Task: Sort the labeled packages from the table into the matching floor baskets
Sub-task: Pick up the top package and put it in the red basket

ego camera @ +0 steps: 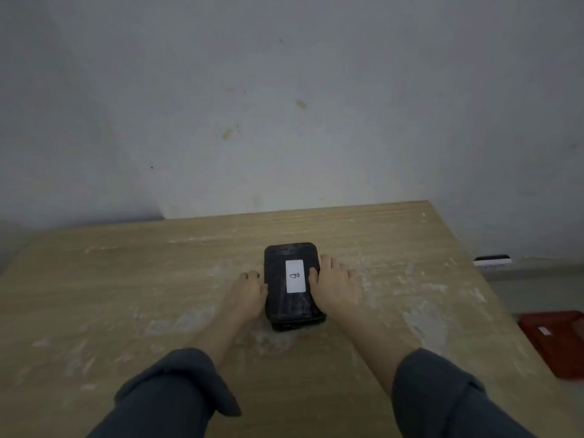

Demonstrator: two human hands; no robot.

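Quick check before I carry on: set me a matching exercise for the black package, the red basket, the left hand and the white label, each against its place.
Things:
1. black package
2. red basket
3. left hand
4. white label

Places:
a. on top of the package
b. on the floor, right of the table
c. against the package's left side
d. on the wooden table, between both hands

Pairs: 1-d, 2-b, 3-c, 4-a
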